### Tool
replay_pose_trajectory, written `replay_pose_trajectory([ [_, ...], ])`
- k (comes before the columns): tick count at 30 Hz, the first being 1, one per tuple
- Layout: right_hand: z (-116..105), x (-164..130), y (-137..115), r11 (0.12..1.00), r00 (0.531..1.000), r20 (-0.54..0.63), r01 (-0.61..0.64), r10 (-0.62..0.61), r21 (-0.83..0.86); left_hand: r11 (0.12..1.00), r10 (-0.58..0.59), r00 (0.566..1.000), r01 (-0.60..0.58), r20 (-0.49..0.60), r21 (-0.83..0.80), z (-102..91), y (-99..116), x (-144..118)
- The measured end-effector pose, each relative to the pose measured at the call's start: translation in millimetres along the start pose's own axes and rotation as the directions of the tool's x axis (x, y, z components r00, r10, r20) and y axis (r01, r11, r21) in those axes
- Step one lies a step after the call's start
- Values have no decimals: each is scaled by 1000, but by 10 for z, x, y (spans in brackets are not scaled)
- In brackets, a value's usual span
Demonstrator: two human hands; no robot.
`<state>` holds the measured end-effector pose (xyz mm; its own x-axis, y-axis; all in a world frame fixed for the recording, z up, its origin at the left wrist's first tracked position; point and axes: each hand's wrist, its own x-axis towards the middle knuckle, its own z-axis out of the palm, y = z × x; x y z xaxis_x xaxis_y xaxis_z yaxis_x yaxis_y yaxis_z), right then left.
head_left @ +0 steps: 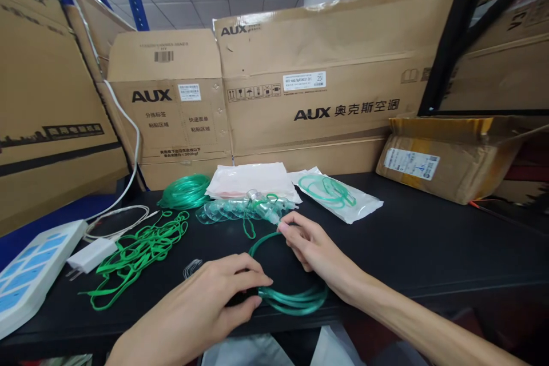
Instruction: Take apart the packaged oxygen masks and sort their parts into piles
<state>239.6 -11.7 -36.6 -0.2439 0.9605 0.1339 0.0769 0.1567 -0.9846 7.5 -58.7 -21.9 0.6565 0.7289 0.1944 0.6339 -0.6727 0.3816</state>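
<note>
Pinched between the thumb and fingers of my left hand (214, 291) is one side of a coil of clear green tubing (295, 300), at the table's front edge. Closed at the far side of the loop, my right hand (311, 249) has a strand of the same tubing at its fingertips. A clear plastic connector (271, 216) lies right at those fingertips; whether it touches them I cannot tell. It belongs to a row of clear plastic breathing masks (227, 210) with a green elastic loop (249, 227). Thin metal strips (191, 268) lie left of the coil, partly behind my left hand.
A tangle of green elastic cord (141, 251), a white charger (92, 255) and a power strip (38, 274) lie left. Behind are coiled tubing (185, 191), white packets (251, 180) and a bagged tube set (338, 194). Cardboard boxes (334, 86) wall the back; an open box (433, 160) stands right.
</note>
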Motion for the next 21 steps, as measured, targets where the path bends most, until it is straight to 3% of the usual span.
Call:
replay_pose_trajectory([
  [4, -14, -10, 13, 998, 999, 42, -2, 4, -58, 999, 29, 1000, -29, 7, 22, -4, -31, 27],
  [9, -20, -15, 21, 997, 996, 93, 18, -11, -80, 998, 65, 995, -64, -73, 14, 107, -14, 45],
  [16, -16, 22, 87, 997, 995, 97, 13, -6, -78, 980, 83, 990, -60, -117, 192, 185, -4, -131],
  [21, -29, 29, 47, 995, 994, 109, -21, 31, -93, 980, 101, 988, -79, -117, 183, 242, -96, -148],
])
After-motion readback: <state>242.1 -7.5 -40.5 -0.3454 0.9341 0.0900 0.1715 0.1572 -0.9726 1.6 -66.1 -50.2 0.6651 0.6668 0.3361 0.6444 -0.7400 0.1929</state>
